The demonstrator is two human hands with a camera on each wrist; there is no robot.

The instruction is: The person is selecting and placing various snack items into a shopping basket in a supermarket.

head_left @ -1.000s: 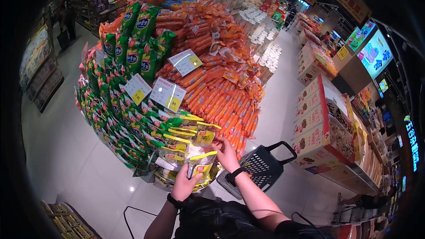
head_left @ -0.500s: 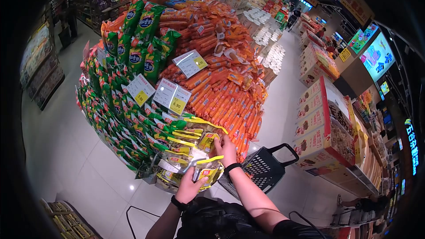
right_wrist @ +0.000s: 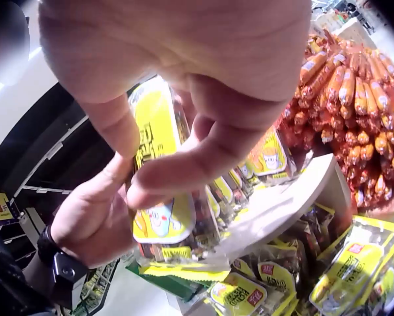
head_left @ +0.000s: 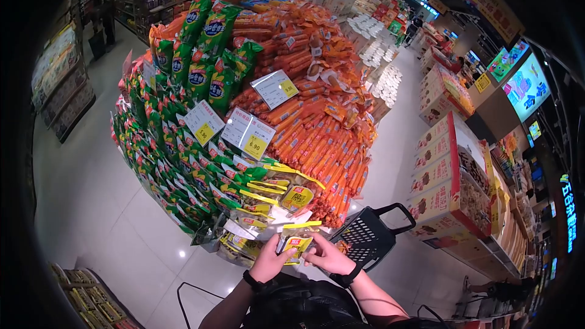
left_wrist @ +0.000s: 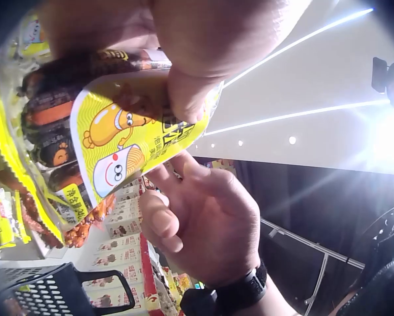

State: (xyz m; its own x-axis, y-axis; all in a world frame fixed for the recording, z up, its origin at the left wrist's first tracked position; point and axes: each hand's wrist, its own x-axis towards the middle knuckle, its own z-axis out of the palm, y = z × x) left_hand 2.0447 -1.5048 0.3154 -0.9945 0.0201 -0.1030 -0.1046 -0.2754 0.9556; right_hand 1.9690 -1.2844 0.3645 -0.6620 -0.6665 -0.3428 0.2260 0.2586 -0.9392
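Note:
In the head view, my left hand [head_left: 268,260] holds a clear pack of sausages [head_left: 296,245] with a yellow label, close in front of my body. The left thumb lies across the label in the left wrist view, where dark wrapped sausages and cartoon figures show on the pack [left_wrist: 118,131]. My right hand [head_left: 331,256] is at the pack's other side, its fingers curled at the edge and fingertips against it. From the right wrist, those fingers partly cover the label. More packs of the same kind [head_left: 297,198] stand in the display just beyond my hands.
Green snack bags [head_left: 201,79] and orange sausages [head_left: 317,146] are heaped on the display, with price signs [head_left: 248,134] among them. A dark shopping basket [head_left: 365,234] is to the right of my hands. Printed cartons [head_left: 436,176] line the aisle's right side.
My right hand has left the displayed packs and come down to the edge of the held pack. The left hand and its pack have moved slightly down and right, nearer my body.

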